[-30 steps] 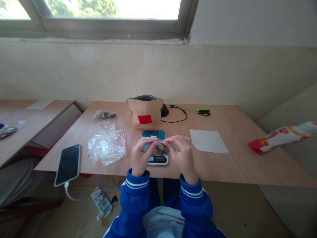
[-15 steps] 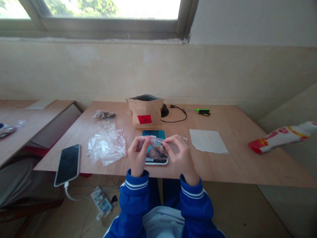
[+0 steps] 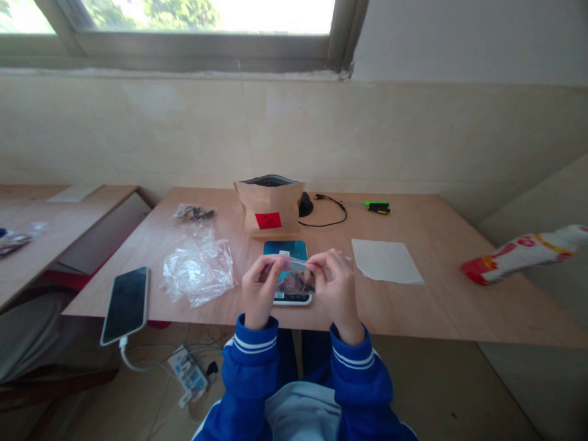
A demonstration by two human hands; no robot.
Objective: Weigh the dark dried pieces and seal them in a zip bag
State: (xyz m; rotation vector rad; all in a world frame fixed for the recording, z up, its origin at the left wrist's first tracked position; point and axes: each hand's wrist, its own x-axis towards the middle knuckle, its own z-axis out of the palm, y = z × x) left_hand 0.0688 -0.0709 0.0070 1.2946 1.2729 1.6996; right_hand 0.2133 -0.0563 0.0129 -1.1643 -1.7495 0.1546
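A small clear zip bag (image 3: 296, 280) with dark brownish pieces inside hangs between my hands. My left hand (image 3: 261, 288) pinches its top edge near the left end, thumb against fingers. At the right end of that edge, my right hand (image 3: 335, 285) is closed on it in the same way. Below the bag lies a small digital scale (image 3: 294, 247) with a blue-green top and white rim, partly hidden by the bag and my hands. Behind the scale stands a brown paper pouch (image 3: 257, 205), its mouth open and a red label on its front.
Left are loose clear bags (image 3: 197, 269), a filled bag (image 3: 195, 212) and a phone (image 3: 126, 306) overhanging the front edge, cable attached. Right are white paper (image 3: 386, 262) and a tilted bottle (image 3: 523, 254). A black cable (image 3: 337, 220) and screwdrivers (image 3: 377, 207) lie behind.
My left hand has shifted slightly right, its thumb sliding along the bag's top edge toward my right hand. The bag's top looks straighter now. Everything else stays in place.
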